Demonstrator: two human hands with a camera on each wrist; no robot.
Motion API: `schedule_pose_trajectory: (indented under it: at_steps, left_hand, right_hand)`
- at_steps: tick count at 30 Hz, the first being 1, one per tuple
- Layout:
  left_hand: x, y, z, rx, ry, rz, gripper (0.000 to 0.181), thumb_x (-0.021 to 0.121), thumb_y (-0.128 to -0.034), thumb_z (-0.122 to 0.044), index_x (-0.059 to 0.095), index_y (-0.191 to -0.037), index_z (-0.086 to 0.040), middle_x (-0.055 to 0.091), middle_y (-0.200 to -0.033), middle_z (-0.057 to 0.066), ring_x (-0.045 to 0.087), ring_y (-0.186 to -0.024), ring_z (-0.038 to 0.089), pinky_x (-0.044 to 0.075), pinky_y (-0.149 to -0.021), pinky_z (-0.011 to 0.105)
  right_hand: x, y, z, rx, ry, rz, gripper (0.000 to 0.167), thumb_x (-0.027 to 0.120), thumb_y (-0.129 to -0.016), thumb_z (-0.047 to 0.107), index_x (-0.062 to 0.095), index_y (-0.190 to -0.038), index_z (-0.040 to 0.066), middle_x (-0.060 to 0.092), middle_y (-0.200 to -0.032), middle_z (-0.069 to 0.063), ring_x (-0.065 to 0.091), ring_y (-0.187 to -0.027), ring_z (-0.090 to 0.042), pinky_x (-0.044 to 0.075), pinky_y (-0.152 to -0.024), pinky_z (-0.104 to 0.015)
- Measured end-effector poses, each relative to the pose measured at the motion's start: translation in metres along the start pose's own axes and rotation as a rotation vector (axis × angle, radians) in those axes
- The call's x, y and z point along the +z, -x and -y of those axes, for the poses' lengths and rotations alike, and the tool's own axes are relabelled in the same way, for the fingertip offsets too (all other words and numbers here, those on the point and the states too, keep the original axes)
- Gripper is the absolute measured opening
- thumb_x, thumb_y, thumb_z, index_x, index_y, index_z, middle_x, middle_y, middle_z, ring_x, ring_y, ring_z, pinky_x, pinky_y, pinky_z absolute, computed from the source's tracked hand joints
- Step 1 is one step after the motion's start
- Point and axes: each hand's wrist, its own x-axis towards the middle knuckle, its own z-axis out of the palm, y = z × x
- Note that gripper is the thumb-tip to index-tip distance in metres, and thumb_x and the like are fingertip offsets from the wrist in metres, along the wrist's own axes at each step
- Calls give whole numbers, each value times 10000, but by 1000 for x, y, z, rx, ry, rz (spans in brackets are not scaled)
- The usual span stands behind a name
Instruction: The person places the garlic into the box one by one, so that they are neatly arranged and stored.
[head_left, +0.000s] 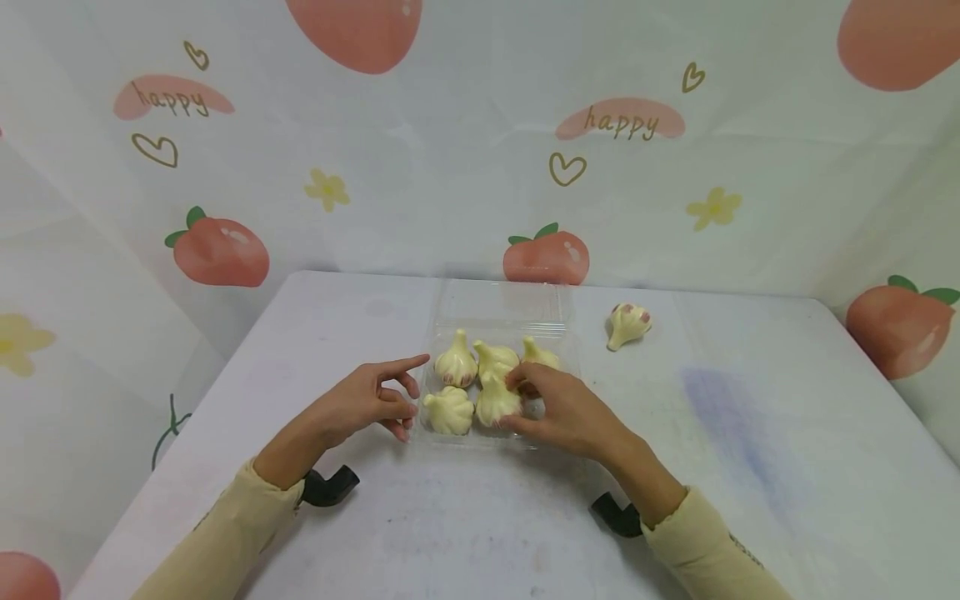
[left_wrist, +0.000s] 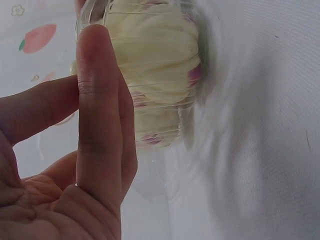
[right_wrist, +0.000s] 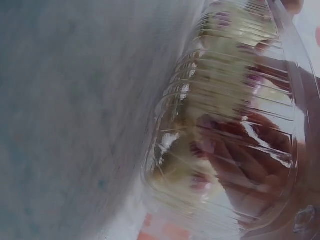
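A clear plastic box [head_left: 465,440] with its lid [head_left: 501,304] folded back holds several pale garlic bulbs [head_left: 456,360], some with purple marks. My right hand [head_left: 573,412] reaches into the front of it, thumb and fingers pinching a garlic bulb [head_left: 497,403] in the front row. Through the ribbed wall in the right wrist view, the right fingers [right_wrist: 245,160] appear among the bulbs. At the left wall is my left hand [head_left: 367,400], its fingers fairly straight; in the left wrist view one fingertip [left_wrist: 94,45] lies against the box near its rim.
One more garlic bulb [head_left: 628,325] lies on the white table [head_left: 750,542], behind and right of the box. A printed cloth [head_left: 450,167] hangs behind the table. Black curved pieces [head_left: 330,487] stick out beneath both wrists.
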Motion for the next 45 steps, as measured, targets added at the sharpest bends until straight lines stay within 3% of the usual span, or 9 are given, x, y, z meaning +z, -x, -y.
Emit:
schedule_pose_trajectory:
  at_steps: [16,29,34,40,45]
  left_hand:
    - [0,1,-2,-5,-11,-3,751,623,-906,9,283,-1571,-73,474,-1078,130,650,-704,181,637,-714,386]
    - [2,1,-4,-6,-9,-6,753,622,-903,15,284,-1570,-71,472,-1076,128,653,-701,183,637,-709,388]
    - [2,2,-4,-9,-14,-8,759,630,-904,10,278,-1572,-69,477,-1081,135,651,-708,181,637,-708,381]
    - [1,2,-2,-6,-7,3,765,639,-907,7,267,-1573,-57,478,-1084,133,649,-690,171,638,-708,376]
    - [0,1,-2,2,-5,6,765,639,-908,7,266,-1573,-55,478,-1079,130,652,-692,172,638,-706,378]
  right_hand:
    - [0,0,0,35,17,48,389,807,-816,422,576,-1070,241,648,-1063,114,665,-1068,-88,566,-926,-352]
    - [-5,3,-2,-46,49,35,312,787,-853,342,616,-1069,194,651,-1092,76,651,-1009,-154,559,-887,-362]
    - [-11,3,-4,-60,3,25,327,773,-871,314,641,-1117,144,679,-1147,15,665,-1047,-191,561,-920,-409]
    - [-17,5,-9,-64,-26,-3,324,788,-859,243,650,-1117,103,691,-1090,-29,674,-1047,-224,561,-940,-451]
    - [-19,4,-9,-54,-16,23,340,811,-834,231,653,-1107,102,694,-1070,-30,663,-1037,-218,560,-937,-447]
